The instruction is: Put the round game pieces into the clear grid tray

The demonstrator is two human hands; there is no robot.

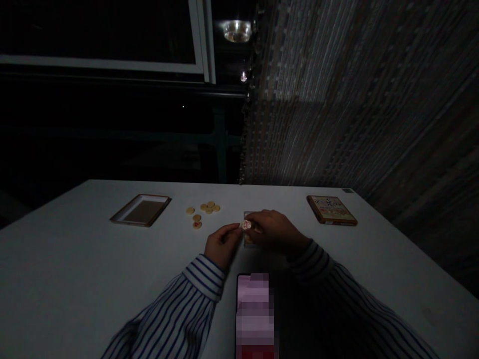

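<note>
A round wooden Chinese chess piece (246,225) with a red character on its face is pinched in the fingers of my right hand (275,230). My left hand (223,244) is curled just left of it, its fingertips close to the piece's edge; whether they touch it or grip anything I cannot tell. Beneath both hands lies a small, pale rectangular case (247,244), mostly covered by my right hand. Left of my hands, several more chess pieces (209,207) lie loose on the white table (157,279), one with a red mark (197,225) facing up.
An open shallow box half (129,222) with a brown rim lies at the left. A printed box lid (333,209) lies at the right. Nearest me is a phone (254,309) with a lit, blurred screen. A bead curtain (299,124) hangs behind the table in dim light.
</note>
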